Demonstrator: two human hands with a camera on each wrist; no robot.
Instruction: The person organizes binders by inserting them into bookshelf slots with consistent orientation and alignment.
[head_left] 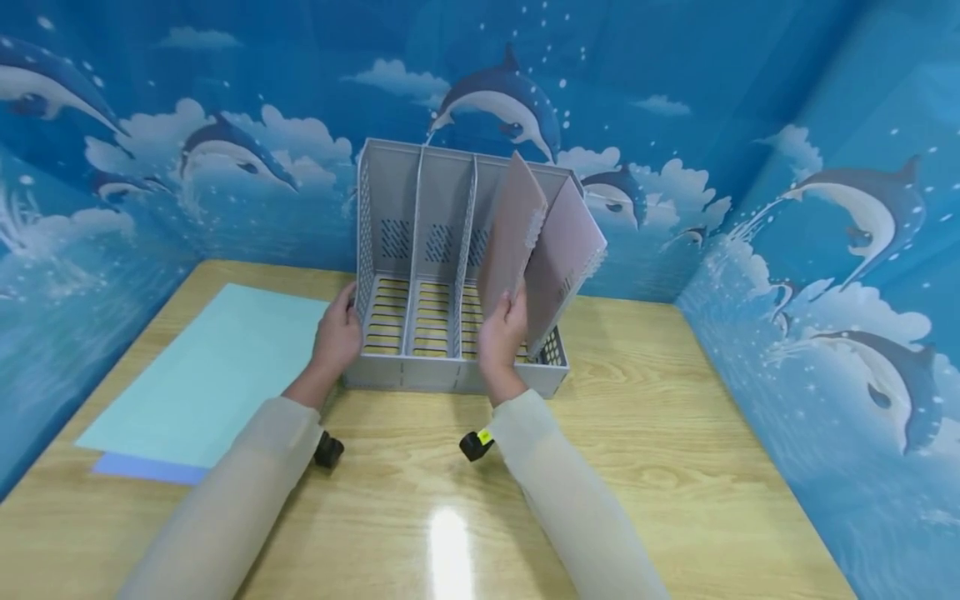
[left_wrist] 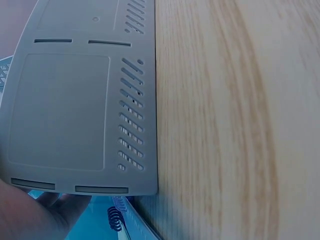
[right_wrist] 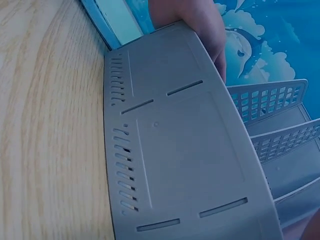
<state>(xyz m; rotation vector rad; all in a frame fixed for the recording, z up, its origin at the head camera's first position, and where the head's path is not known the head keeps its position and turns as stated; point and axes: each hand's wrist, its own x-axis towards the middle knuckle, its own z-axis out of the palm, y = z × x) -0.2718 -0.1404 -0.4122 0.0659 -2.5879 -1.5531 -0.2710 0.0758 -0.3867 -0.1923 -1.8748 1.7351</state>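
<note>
A grey desktop file organizer (head_left: 517, 379) with upright perforated dividers stands on the table. My left hand (head_left: 339, 333) grips its left side wall; the same hand (left_wrist: 35, 215) shows at the organizer's end in the left wrist view. Two pinkish spiral notebooks stand tilted in the right part. My right hand (head_left: 502, 335) holds the lower front edge of the left pink notebook (head_left: 515, 221), fingers against its bound edge. Beside it, the right pink notebook (head_left: 568, 250) leans to the right. In the right wrist view the organizer's front wall (right_wrist: 195, 140) hides most of this hand.
Left of the organizer lies a mint-green notebook (head_left: 217, 375), over a blue one (head_left: 150, 468) whose edge shows. The wooden table (head_left: 637, 458) meets a dolphin-printed backdrop (head_left: 300, 67) behind and at the sides. Dark wrist cameras hang beneath both forearms.
</note>
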